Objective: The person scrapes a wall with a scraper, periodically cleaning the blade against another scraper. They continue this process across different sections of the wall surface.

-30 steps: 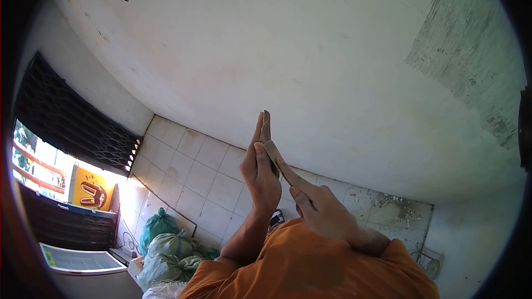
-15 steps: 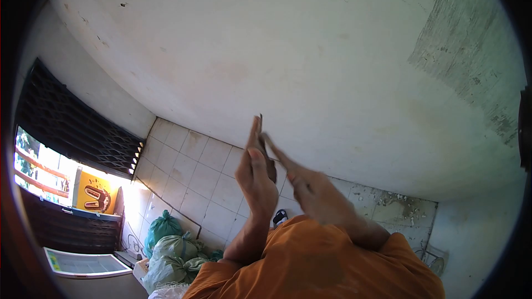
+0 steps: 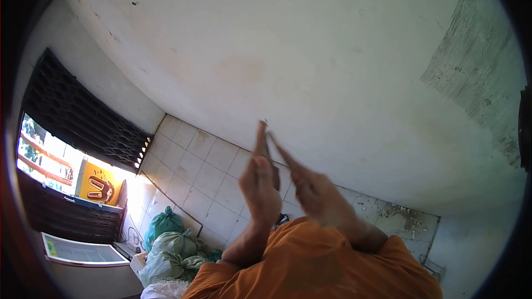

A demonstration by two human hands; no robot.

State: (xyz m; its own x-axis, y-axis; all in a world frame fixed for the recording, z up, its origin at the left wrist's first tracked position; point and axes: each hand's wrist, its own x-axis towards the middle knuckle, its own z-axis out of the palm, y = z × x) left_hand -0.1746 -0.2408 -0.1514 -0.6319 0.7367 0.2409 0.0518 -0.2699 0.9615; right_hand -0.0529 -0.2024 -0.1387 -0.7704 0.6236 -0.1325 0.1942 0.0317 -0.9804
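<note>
In the head view, my left hand is raised in front of my orange shirt, seen edge-on with its fingers stretched upward. My right hand is beside it, its straight fingers slanting up toward the left fingertips. The two hands form a narrow wedge, close at the tips and apart at the wrists. No object shows clearly in either hand. Shadow and motion blur hide part of the palms, and whether the fingertips touch is unclear.
A pale wall rises ahead above a tiled floor. At the left are a dark folding grille, a yellow poster, a glass-topped freezer and tied bags. Loose debris lies along the wall base.
The view has shifted slightly, so the wall marks and grille sit farther right. My hands stay raised together, and less of the foot below them shows.
</note>
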